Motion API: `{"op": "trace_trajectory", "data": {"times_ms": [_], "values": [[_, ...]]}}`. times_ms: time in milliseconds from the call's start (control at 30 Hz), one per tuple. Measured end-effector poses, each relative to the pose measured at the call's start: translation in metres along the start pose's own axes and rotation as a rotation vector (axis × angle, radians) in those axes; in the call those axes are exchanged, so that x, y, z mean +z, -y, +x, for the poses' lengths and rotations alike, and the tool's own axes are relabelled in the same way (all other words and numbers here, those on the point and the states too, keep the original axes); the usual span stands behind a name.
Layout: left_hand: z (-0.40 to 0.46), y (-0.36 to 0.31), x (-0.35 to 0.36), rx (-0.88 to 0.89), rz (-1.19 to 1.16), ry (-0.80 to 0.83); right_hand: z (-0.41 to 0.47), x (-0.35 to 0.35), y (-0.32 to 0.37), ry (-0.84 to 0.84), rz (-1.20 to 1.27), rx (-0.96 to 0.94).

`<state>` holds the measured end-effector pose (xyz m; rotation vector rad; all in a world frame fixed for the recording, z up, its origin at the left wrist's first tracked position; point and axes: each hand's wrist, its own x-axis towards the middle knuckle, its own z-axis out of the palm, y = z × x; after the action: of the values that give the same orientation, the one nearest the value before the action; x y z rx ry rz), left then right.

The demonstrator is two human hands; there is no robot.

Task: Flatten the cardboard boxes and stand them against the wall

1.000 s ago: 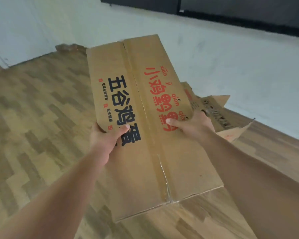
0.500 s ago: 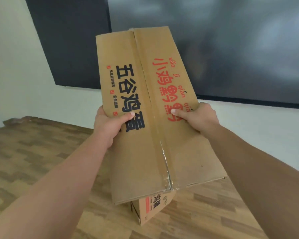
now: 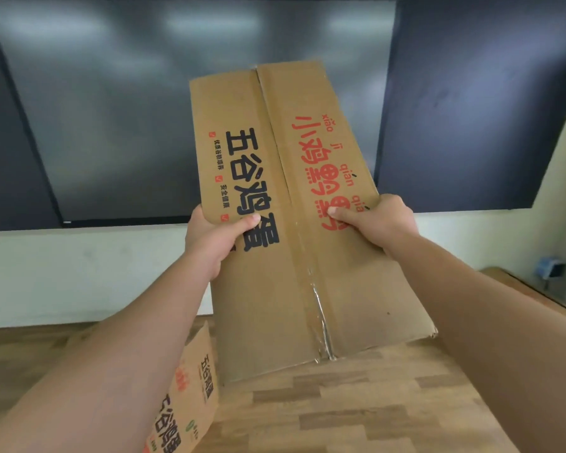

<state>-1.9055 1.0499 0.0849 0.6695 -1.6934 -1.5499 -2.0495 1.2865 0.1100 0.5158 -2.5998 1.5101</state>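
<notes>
A flattened brown cardboard box (image 3: 307, 273) with black and red printed characters and a taped middle seam is held up in front of me, tilted away toward the wall. My left hand (image 3: 216, 243) grips its left edge with the thumb on the printed face. My right hand (image 3: 376, 223) grips the right edge the same way. A second cardboard box (image 3: 190, 397) with matching print stands on the floor below, partly hidden by my left forearm.
Straight ahead is a white wall (image 3: 79, 276) with large dark panels (image 3: 144, 109) above it. Wooden flooring (image 3: 356, 407) lies under the boxes. A small blue item (image 3: 548, 268) sits at the wall on the right, beside a raised wooden edge.
My view has risen from the floor to the wall. The held box has come up with both hands and now faces the dark panels; the box on the floor has come into sight below.
</notes>
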Motion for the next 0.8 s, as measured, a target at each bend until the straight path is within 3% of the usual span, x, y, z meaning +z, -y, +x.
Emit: {"op": "trace_trajectory", "data": {"times_ms": [333,800], "values": [[0.004,0.022,0.255,-0.039,0.023,0.301,0.072,-0.151,-0.147,-0.201,-0.038,0.209],[0.084,0.101,0.583,-0.162,0.089,0.576,0.253,-0.257,-0.327,-0.383,-0.129,0.491]]}}
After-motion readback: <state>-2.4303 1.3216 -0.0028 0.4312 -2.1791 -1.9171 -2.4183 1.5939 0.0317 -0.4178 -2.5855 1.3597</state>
